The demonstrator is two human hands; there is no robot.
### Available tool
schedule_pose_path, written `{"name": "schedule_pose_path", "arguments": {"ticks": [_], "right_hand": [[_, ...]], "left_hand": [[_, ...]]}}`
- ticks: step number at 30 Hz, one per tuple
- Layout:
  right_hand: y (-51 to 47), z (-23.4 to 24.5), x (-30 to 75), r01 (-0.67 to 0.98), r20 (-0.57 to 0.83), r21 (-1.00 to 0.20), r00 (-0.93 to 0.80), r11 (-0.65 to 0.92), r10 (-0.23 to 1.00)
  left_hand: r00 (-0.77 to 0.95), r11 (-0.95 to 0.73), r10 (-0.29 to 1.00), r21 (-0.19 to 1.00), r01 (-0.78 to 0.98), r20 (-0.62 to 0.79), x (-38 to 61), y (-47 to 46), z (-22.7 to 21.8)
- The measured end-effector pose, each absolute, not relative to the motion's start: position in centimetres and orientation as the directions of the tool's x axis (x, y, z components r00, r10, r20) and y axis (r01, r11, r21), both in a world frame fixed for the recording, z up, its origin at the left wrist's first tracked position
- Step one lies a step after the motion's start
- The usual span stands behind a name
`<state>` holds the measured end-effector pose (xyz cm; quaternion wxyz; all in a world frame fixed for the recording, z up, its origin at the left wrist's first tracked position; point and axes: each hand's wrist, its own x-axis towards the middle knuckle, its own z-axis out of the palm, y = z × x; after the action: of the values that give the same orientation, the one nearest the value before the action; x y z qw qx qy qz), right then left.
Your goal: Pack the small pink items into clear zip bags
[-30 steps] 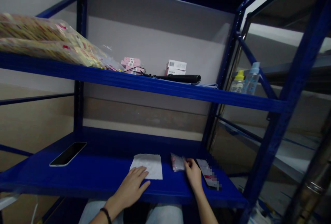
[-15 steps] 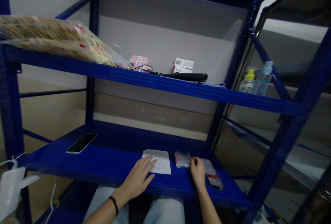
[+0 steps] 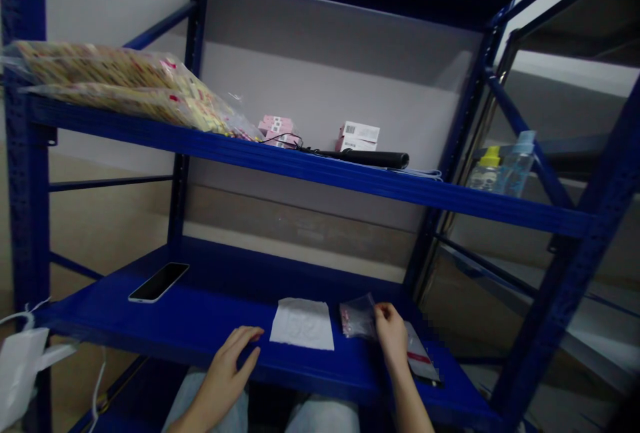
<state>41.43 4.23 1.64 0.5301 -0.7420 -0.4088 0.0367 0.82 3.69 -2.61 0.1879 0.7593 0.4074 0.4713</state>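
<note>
Right hand (image 3: 393, 333) is pinching a small clear bag (image 3: 356, 318) by its right edge, thumb and fingertips closing on the film; that grip is shut on the bag. Bag is showing at the right part of the lower shelf (image 3: 230, 286), just right of a white paper sheet (image 3: 303, 324); whether its underside is touching the shelf I cannot tell. Left hand (image 3: 235, 356) is holding nothing: its grip is open, fingers loosely curving, tips pointing toward the sheet's left edge and apparently stopping short of it. Progress, as judged: securing the bag one-handed is done; the pink pieces (image 3: 346, 321) are sitting inside toward the left end, none visibly lying outside, so any emptying is not yet showing. Bag mouth, sealed or not, is too small to read. Sheet is lying flat, slightly creased, with neither hand visibly pressing it. A phone (image 3: 159, 283) is resting well apart at left; a flat phone-like device (image 3: 423, 365) is lying beside the right wrist, partly hidden.
</note>
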Motion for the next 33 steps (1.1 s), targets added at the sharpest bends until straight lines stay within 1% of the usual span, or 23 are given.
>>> {"name": "schedule_pose_path", "arguments": {"ticks": [4,6,8,11,13,15,18,20,23,26,30,33], "right_hand": [[4.7,0.9,41.5,0.561,0.37,-0.822,0.663,-0.104,0.651],[5.0,1.1,41.3,0.549,0.38,-0.834,0.652,-0.063,0.656],[5.0,2.3,40.6,0.492,0.385,-0.87,0.637,0.033,0.668],[4.0,5.1,38.0,0.327,0.374,-0.921,0.589,0.212,0.716],[2.9,6.7,35.3,0.23,0.37,-0.929,0.508,0.292,0.778],[1.7,7.5,32.0,0.148,0.363,-0.932,0.385,0.332,0.848],[0.2,6.5,26.8,0.053,0.346,-0.938,0.221,0.343,0.912],[-0.6,4.6,23.9,0.015,0.333,-0.942,0.157,0.335,0.93],[-1.6,1.5,21.1,0.024,0.322,-0.947,0.113,0.321,0.94],[-2.2,-0.9,19.9,0.107,0.341,-0.938,0.103,0.331,0.934],[-2.6,-2.1,19.1,0.234,0.449,-0.877,0.09,0.419,0.889],[-2.9,-1.9,18.6,0.282,0.53,-0.825,0.09,0.489,0.843]], "left_hand": [[0.192,-0.58,0.811,0.717,0.388,0.553,0.9,3.7,-2.3],[0.177,-0.58,0.811,0.726,0.37,0.558,0.9,3.8,-2.2],[0.165,-0.575,0.815,0.739,0.35,0.556,1.0,3.8,-2.0],[0.165,-0.561,0.827,0.773,0.296,0.537,1.3,3.7,-1.0],[0.187,-0.543,0.839,0.804,0.243,0.511,1.7,3.2,0.1],[0.23,-0.502,0.856,0.85,0.161,0.463,2.2,2.4,1.2],[0.299,-0.372,0.885,0.928,-0.01,0.358,3.1,0.9,2.3],[0.328,-0.29,0.893,0.951,-0.104,0.308,3.7,0.0,2.4],[0.348,-0.229,0.896,0.958,-0.174,0.277,4.3,-0.9,1.5],[0.334,-0.201,0.906,0.958,-0.203,0.26,4.6,-1.1,0.0],[0.318,-0.199,0.912,0.957,-0.21,0.259,4.8,-0.8,-1.3],[0.301,-0.224,0.911,0.95,-0.215,0.283,4.7,-0.8,-1.0]]}}
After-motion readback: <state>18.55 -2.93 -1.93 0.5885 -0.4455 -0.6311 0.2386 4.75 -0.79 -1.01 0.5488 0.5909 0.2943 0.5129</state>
